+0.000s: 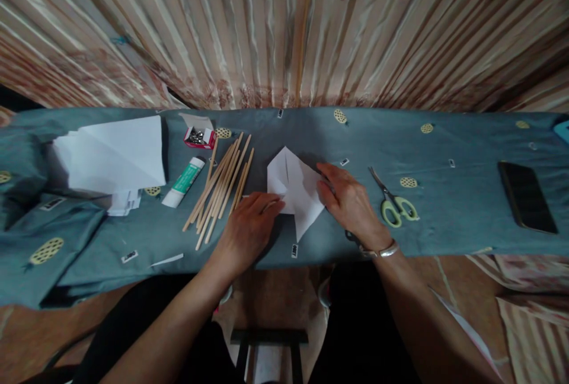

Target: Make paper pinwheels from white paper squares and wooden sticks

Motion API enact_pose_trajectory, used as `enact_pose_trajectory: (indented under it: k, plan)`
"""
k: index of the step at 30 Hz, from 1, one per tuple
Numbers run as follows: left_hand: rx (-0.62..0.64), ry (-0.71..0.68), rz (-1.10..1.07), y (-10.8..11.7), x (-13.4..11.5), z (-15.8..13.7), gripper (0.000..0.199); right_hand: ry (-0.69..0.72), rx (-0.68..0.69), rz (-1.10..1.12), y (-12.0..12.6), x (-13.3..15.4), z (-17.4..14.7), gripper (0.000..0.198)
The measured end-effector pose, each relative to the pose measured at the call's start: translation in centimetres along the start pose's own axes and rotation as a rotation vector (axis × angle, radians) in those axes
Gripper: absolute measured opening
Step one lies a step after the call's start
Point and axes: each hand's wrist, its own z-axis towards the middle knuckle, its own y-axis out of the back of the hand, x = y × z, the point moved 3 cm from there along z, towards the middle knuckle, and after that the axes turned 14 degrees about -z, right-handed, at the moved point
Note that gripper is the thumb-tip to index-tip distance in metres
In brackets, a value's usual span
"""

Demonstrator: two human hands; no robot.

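A folded sheet of white paper (300,191) lies on the cloth in front of me, with a slit-like crease near its top point and a flap reaching down to the lower right. My left hand (249,224) has its fingers curled together on the paper's lower left edge, thumb and forefinger at the sheet. At the right edge of the paper, my right hand (349,197) grips with thumb and forefinger; a bracelet is on that wrist. Several wooden sticks (224,185) lie just left of the paper. Scissors (393,203) with green handles rest to the right of my right hand.
Far left is a stack of white paper (118,156) with small strips beneath. A glue stick (184,181) and an open red box of metal clips (200,136) stand beside the sticks. A black phone (527,197) lies far right. A curtain (284,28) hangs behind the cloth-covered table (453,206).
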Motion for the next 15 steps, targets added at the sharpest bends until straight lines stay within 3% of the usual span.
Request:
enact_pose_trajectory:
  k: [3, 6, 10, 15]
  plan:
    - [-0.035, 0.033, 0.036, 0.8, 0.4, 0.6, 0.034, -0.107, -0.022, 0.05, 0.6, -0.7, -0.4, 0.038]
    - [-0.064, 0.019, 0.023, 0.7, -0.9, 0.8, 0.036, -0.187, -0.036, 0.078, 0.9, -1.3, -0.8, 0.038]
    - [0.112, -0.022, -0.03, -1.4, -3.3, 0.6, 0.024, -0.241, -0.02, 0.106, 0.9, -1.4, -1.4, 0.038]
    - [0.259, 0.068, 0.076, -3.1, -3.6, 0.8, 0.016, -0.301, 0.044, 0.169, 1.0, -1.4, -2.4, 0.038]
